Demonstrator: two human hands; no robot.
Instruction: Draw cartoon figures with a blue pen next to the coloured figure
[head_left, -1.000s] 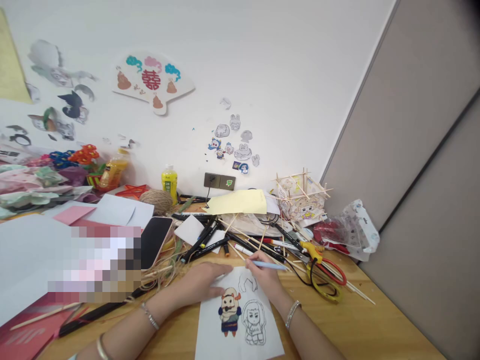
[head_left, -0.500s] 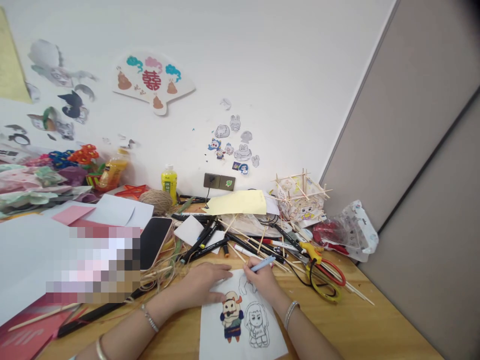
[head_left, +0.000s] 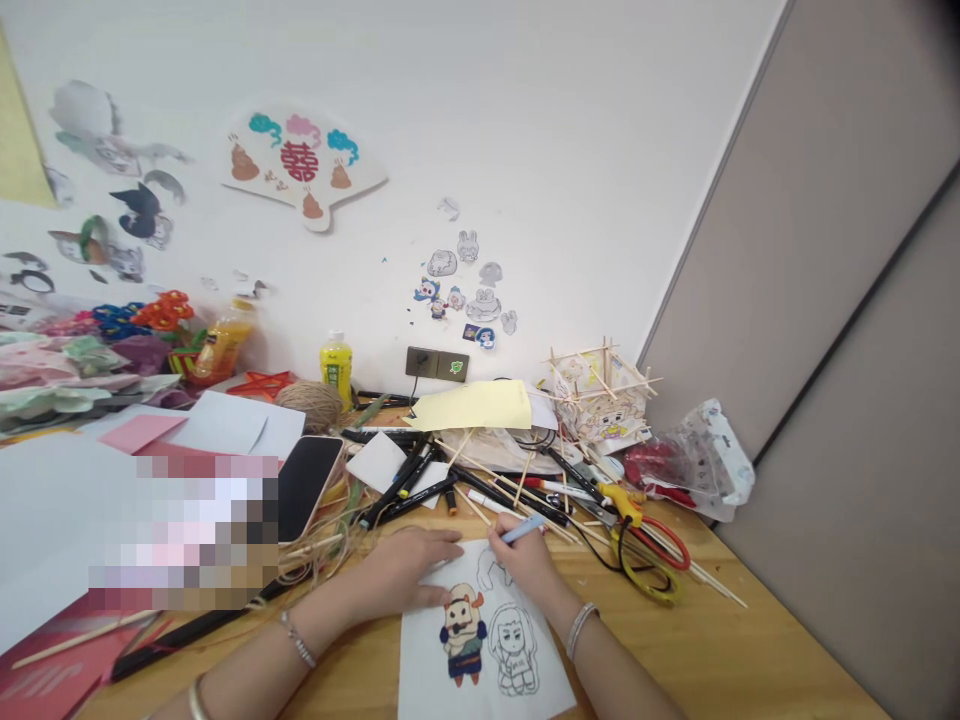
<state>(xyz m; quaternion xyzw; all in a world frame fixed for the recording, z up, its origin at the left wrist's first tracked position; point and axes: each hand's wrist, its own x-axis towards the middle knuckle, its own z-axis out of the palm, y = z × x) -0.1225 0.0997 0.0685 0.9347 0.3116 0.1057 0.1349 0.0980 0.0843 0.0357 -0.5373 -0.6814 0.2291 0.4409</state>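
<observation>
A white sheet [head_left: 551,675] with two cartoon figures, one coloured and one only outlined, lies on the wooden table near me. My left hand [head_left: 409,570] rests flat on the sheet's upper left part, fingers stretched out. My right hand [head_left: 525,560] is closed on a light blue pen [head_left: 523,529], its tip on a third outline at the sheet's top edge. Both wrists wear bracelets.
Black markers [head_left: 409,480], wooden sticks and a phone [head_left: 309,482] lie just beyond the sheet. Red and yellow scissors [head_left: 652,555] sit to the right, a stick-and-paper model [head_left: 600,400] behind them. Papers cover the left; bottles [head_left: 337,368] and twine [head_left: 309,402] stand by the wall.
My right hand swung the pen from pointing right to pointing up-right and shifted slightly left on the sheet. The sheet slid a little nearer to me. My left hand stayed put.
</observation>
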